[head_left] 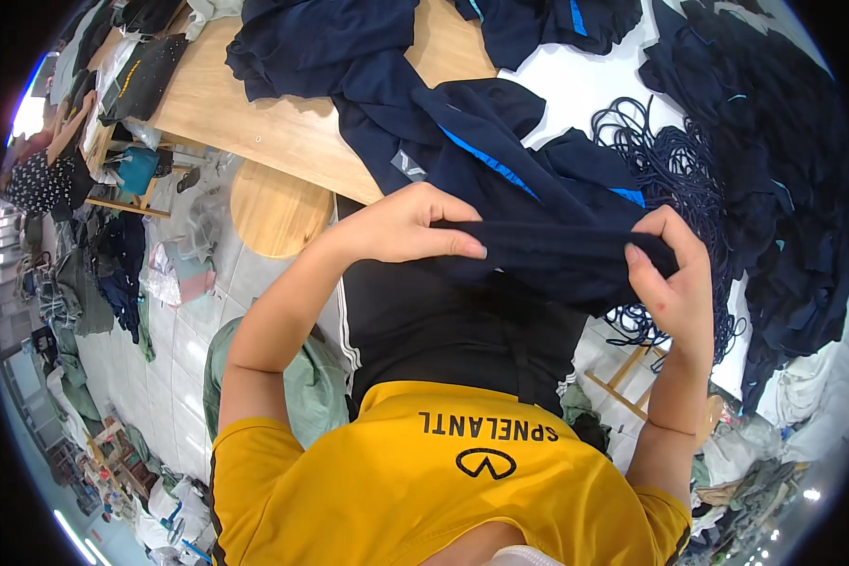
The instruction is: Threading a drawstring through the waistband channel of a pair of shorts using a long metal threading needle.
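Both hands' fingers (462, 247) pinch the navy garment (547, 259), stretched between left hand (407, 224) and right hand (677, 278)

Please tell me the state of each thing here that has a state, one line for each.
Left hand: closed, fingers pinching the dark fabric.
Right hand: closed on the same fabric.
Dark navy garment: held up, stretched between both hands.
Navy cords: in a loose tangled pile.
Wooden table: partly covered by dark clothes.
Round wooden stool: unoccupied.
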Available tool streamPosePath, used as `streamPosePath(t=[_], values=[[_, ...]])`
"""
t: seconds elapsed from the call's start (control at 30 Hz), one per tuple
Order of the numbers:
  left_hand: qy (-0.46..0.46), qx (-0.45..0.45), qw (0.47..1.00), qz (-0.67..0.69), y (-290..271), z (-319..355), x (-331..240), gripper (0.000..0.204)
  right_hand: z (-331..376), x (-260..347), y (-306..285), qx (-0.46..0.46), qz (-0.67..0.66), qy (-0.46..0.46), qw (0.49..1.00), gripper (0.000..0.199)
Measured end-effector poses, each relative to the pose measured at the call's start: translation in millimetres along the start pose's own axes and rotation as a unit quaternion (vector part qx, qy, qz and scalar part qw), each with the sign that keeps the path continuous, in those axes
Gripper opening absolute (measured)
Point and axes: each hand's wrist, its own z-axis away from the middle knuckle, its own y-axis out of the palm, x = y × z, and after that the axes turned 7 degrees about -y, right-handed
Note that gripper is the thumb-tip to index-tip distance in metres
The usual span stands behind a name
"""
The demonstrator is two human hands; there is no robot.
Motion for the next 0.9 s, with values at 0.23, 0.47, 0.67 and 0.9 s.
streamPosePath(t=[0.23,0.47,0.67,0.9], values=[[0.113,-0.066,0.977,-0.17,37.3,-3.1,-6.4,0.025,-6.2,6.1,25.7,0.106,-0.096,-0.071,0.987,0.053],[0.216,-0.333,0.889,-0.227,65.1,-11.3,18.8,0.017,-17.5,-18.2,79.5,0.047,-0.163,-0.168,0.971,0.107],[0.222,-0.477,0.771,-0.359,5.5,26.4,-2.8,0.019,-12.3,-39.5,71.9,-0.093,-0.071,-0.073,0.99,0.049],[0.243,-0.43,0.785,-0.374,3.7,19.6,-17.8,0.014,-26.5,-36.5,93.2,-0.061,-0.177,-0.01,0.982,0.02]])
